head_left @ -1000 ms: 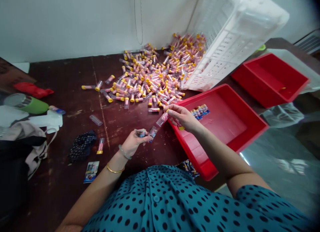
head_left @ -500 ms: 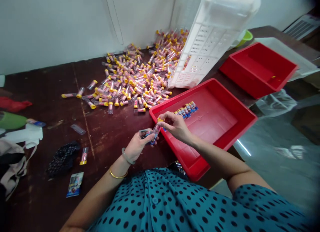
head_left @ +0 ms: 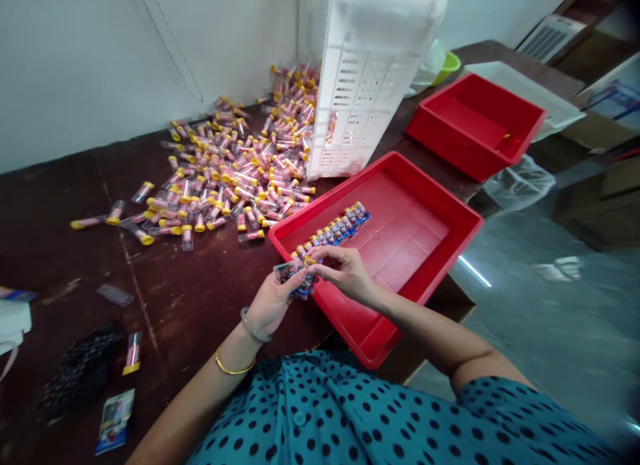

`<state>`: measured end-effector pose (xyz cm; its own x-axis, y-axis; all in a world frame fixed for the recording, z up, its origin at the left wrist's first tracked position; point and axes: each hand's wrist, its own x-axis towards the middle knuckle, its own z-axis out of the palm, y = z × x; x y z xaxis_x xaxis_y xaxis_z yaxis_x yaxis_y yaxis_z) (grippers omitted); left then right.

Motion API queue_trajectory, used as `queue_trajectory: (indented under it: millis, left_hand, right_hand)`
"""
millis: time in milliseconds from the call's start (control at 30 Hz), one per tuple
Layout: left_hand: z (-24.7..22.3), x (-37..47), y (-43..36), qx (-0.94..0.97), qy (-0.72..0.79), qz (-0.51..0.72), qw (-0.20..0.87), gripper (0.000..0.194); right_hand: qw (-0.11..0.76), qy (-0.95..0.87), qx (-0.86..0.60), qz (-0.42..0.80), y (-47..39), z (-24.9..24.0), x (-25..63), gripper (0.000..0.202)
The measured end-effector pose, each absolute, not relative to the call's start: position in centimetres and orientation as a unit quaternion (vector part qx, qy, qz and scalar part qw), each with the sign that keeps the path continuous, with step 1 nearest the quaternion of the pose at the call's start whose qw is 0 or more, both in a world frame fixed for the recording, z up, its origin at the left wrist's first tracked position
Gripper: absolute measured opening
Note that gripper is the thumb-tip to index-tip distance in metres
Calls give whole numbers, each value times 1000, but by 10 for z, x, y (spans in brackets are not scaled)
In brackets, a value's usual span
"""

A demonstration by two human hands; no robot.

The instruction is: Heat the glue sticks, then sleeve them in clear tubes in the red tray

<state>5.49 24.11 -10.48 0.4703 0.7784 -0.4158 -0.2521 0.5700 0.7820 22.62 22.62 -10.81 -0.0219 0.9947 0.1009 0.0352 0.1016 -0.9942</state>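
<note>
Packets [head_left: 287, 271] are clamped in the left hand [head_left: 271, 298]; the right hand [head_left: 347, 275] pinches a yellow cap [head_left: 310, 260] just beside them, apparently mid-fitting; the next move likely calls for steadiness.

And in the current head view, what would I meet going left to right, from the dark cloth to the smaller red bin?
Dark cloth → lone yellow-capped tube → left hand → right hand → smaller red bin.
</note>
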Motion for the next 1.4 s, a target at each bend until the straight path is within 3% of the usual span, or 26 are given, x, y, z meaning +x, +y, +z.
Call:
queue_trajectory:
  millis: [233, 333, 433, 567, 767, 967, 1100, 1233, 1333, 1400]
  left_hand:
    - [-109, 73, 251, 324, 412, 328, 786, 41]
    - [-110, 72, 258, 321, 420, 334, 780, 41]
    - [-111, 67, 264, 334, 433, 311, 777, 38]
    - [-111, 62, 267, 369, 444, 285, 765, 42]
    - [-115, 64, 272, 318, 438, 310, 782, 41]
    - [-130, 80, 278, 298, 460, 403, 733, 34]
    - [-132, 82, 278, 291, 462, 460, 700, 36]
    - [-129, 68, 277, 312, 450, 427, 720, 35]
    - [-127, 52, 277, 340, 451, 384, 730, 29]
    - [-126, 41, 277, 337, 454, 384, 730, 27]
  right_hand:
    - [473, -489, -488, 547, 250, -119, 263, 29]
    - [433, -506, -588, 460, 294, -123, 333, 28]
    - [332, -490, -729, 345, 343, -122, 408, 22]
    - [276, -482, -761, 335, 381, -131, 448, 18]
    - [280, -485, -738, 377, 385, -131, 419, 7]
    - [284, -536, -460, 648, 336, -108, 320, 22]
    - [294, -569, -434, 634, 305, -101, 254, 29]
    - [303, -576, -427, 627, 305, -102, 235, 25]
    - [336, -510, -416, 673, 315, -103, 237, 13]
    - [346, -446, -390, 728, 321, -103, 237, 20]
